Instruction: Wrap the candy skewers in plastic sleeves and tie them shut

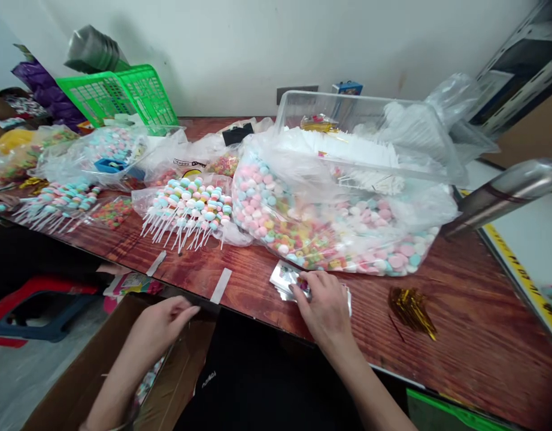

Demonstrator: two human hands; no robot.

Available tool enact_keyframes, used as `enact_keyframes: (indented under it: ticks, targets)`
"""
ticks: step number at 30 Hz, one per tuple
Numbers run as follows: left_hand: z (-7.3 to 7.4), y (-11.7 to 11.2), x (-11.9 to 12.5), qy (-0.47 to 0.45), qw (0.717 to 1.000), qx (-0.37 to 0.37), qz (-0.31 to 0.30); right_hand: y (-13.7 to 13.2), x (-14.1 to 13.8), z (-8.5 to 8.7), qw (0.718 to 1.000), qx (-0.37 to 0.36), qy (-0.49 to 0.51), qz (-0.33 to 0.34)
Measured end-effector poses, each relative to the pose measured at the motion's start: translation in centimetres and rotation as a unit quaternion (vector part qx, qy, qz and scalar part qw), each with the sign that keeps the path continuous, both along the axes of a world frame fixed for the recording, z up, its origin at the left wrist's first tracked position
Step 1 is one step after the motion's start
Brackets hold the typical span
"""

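My right hand (326,302) rests on a stack of small silvery packaging bags (282,276) near the table's front edge, its thumb and fingers closed on the upper bags. My left hand (168,317) hangs just off the table edge over a cardboard box (94,359). Its fingers are curled in, and nothing shows in them. Behind the hands lies a large clear bag of pastel marshmallows and colourful ring candies (303,236). Left of that bag, marshmallow skewers on white sticks (190,203) are piled on plastic. Gold twist ties (412,311) lie right of my right hand.
White sticks (348,146) fill a clear plastic bin (446,146) behind the candy bag. A steel flask (505,194) leans at the right. Tape strips (221,285) mark the table's front edge. A green basket (118,96) stands at back left. Another person's hand (2,200) shows far left.
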State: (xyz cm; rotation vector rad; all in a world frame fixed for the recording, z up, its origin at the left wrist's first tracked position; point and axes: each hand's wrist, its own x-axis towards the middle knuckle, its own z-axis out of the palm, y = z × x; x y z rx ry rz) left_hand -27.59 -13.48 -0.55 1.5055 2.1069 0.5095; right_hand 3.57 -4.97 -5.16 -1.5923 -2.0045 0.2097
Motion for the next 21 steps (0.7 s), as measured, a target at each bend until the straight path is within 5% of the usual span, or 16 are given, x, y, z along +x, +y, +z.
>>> enact_keyframes:
  ticks: [3, 6, 12, 16, 21]
  targets:
    - [1.9, 3.8, 6.7, -0.116, 0.986, 0.041, -0.11, 1.1, -0.9, -0.9, 1.0, 0.001, 0.013, -0.014]
    - [1.6, 6.4, 11.5, -0.24, 0.956, 0.044, -0.162, 1.7, -0.7, -1.4, 0.999, 0.006, 0.048, -0.02]
    - [-2.6, 9.1, 16.6, -0.46, 0.884, -0.059, -0.066, 1.1, 0.6, -1.0, 0.987, 0.042, 0.152, -0.005]
    - [-3.2, 10.0, 18.4, -0.438, 0.897, 0.018, -0.058, 0.7, 1.0, -1.3, 0.984, 0.061, 0.165, 0.041]
    - [-3.0, 10.1, 18.4, -0.287, 0.943, 0.144, -0.09, 0.7, 1.2, -3.0, 0.987, 0.075, 0.131, 0.055]
